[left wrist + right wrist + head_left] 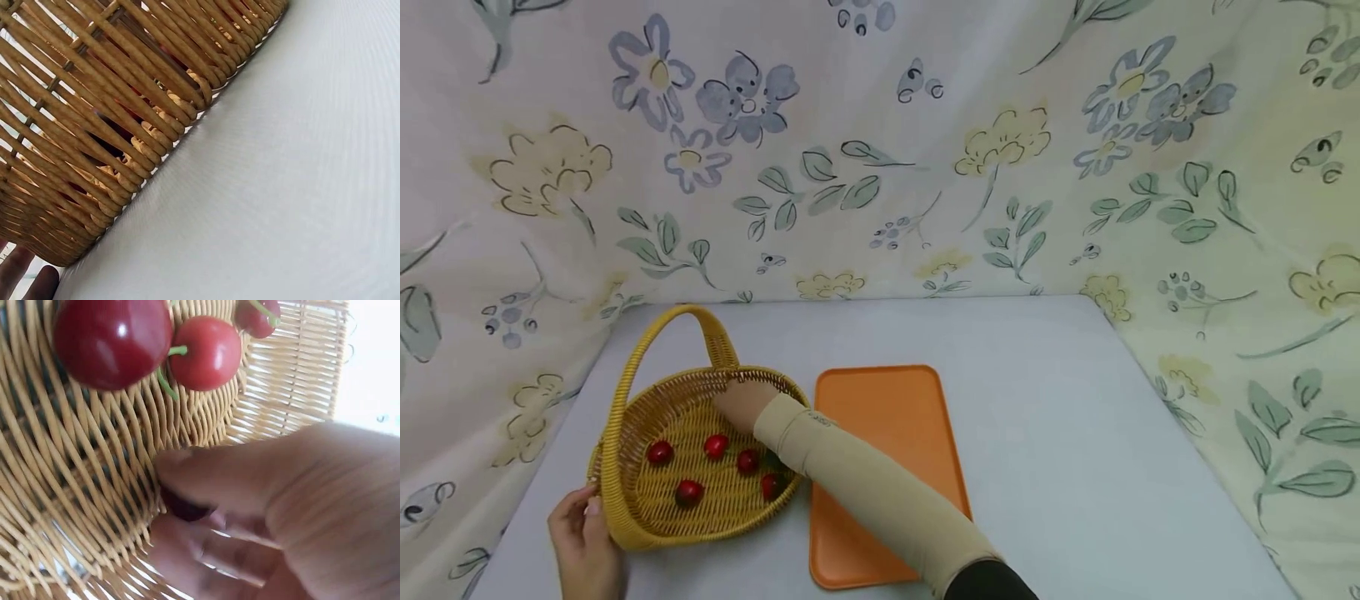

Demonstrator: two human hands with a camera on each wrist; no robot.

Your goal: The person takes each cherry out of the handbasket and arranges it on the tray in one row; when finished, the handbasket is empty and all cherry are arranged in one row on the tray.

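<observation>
While my left hand (587, 546) grips the left edge of the basket (688, 533), probably to stop it sliding, my right hand (745, 404) pinches a dark cherry (187, 510) inside its far wall, likely because round fruit rolls. Other cherries (688, 493) lie loose on its floor; an orange tray (880, 396) sits just right of it.

- We've got the wicker basket (730, 504) on the left of our table (1045, 417), tray (876, 400) just right of it
- Cherries (689, 493) in the basket, right hand (745, 404) farther back inside
- Left hand (586, 542) at the basket's left
- Cloth (925, 250) behind
</observation>
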